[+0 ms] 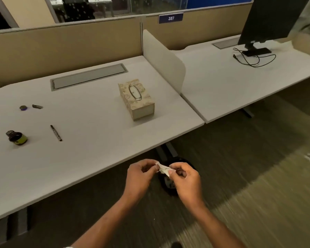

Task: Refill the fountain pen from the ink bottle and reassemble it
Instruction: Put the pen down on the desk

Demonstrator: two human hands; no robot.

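Observation:
An open ink bottle with a yellow label stands at the desk's left. Its purple cap lies farther back, and a short silver pen part rests beside the cap. A long dark pen piece lies on the desk to the right of the bottle. Off the desk's front edge, my left hand and my right hand pinch a small crumpled white tissue between them, above the floor.
A patterned tissue box sits mid-desk near a white divider panel. A grey cable tray lid runs along the back. The neighbouring desk holds a monitor and black cable. A dark round object sits on the carpet below my hands.

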